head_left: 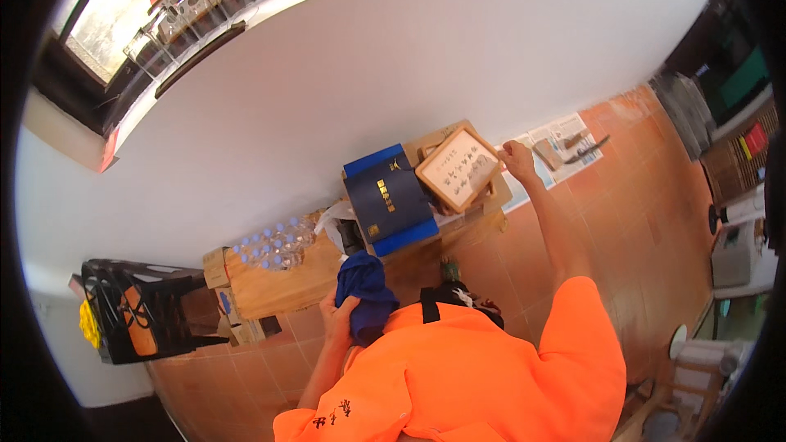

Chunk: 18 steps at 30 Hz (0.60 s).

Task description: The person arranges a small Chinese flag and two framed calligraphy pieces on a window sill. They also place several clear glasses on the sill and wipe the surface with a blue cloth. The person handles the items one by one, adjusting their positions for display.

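Note:
In my left hand is a bunched dark blue cloth, held close to my body with the fingers wrapped round it. My right hand reaches far out and is closed at the right corner of a wooden-framed panel with a pale printed face. The panel lies tilted over another wooden piece, which it partly hides, on cardboard. Just left of it is a flat dark blue box with gold lettering and brighter blue edges.
A low wooden bench runs along the white wall, with several blue-capped bottles on it. Newspaper with a dark blade-like tool lies on the tiled floor at right. A black bag stands at left; glasses line the windowsill.

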### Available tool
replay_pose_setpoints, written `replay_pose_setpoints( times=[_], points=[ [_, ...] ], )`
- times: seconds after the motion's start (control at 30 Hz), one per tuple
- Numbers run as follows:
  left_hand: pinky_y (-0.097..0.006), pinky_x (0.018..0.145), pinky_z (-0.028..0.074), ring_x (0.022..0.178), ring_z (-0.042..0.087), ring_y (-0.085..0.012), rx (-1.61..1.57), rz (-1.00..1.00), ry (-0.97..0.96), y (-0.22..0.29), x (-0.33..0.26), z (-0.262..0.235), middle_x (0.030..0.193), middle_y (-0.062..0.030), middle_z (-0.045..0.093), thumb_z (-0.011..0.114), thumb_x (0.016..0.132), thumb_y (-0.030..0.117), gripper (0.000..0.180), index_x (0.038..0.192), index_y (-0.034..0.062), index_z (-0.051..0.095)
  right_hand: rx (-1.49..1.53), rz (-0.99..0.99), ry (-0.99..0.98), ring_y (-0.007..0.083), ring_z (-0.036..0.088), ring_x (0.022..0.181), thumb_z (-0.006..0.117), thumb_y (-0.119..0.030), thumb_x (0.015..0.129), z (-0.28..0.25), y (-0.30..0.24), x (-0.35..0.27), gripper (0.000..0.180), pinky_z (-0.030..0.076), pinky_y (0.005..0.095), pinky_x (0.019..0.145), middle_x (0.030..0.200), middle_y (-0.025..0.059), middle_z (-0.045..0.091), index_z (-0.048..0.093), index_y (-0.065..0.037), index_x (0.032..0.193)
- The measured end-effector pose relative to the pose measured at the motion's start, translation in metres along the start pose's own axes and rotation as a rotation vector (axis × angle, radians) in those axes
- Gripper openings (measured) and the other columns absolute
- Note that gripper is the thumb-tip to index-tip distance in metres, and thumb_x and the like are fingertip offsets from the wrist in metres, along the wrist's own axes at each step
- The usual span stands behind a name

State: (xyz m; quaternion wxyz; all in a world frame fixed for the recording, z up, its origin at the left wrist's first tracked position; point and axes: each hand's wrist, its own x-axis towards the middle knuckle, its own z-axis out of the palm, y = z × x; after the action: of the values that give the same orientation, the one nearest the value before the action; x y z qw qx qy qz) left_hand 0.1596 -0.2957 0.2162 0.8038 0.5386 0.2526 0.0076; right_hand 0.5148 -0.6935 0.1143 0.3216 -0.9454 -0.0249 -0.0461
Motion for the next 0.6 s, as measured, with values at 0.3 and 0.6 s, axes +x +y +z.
replay_pose_setpoints(
  times=[0.3, 0.6],
  points=[
    [-0.025, 0.07, 0.054, 0.078, 0.064, -0.0134, 0.049, 0.015, 0.185, -0.005, 0.0, 0.091, 0.096, -0.0085, 0.067, 0.063, 0.081, 0.002, 0.032, 0.112, -0.006, 0.062, -0.056, -0.037, -0.387, 0.0403, 0.063, 0.094, 0.067, -0.04, 0.082, 0.071, 0.046, 0.065, 0.046, 0.05, 0.045, 0.081, 0.096, 0.0246, 0.066, 0.065, 0.001, 0.102],
    [-0.026, 0.071, 0.054, 0.08, 0.064, -0.0132, 0.018, -0.006, 0.278, -0.008, 0.006, 0.121, 0.098, -0.009, 0.067, 0.062, 0.081, 0.001, 0.033, 0.114, -0.0052, 0.061, 0.111, 0.013, -0.53, 0.0235, 0.063, 0.069, 0.071, -0.035, 0.077, 0.079, 0.077, 0.076, 0.043, 0.05, 0.037, 0.063, 0.074, 0.0167, 0.065, 0.066, 0.007, 0.085]
  ],
)
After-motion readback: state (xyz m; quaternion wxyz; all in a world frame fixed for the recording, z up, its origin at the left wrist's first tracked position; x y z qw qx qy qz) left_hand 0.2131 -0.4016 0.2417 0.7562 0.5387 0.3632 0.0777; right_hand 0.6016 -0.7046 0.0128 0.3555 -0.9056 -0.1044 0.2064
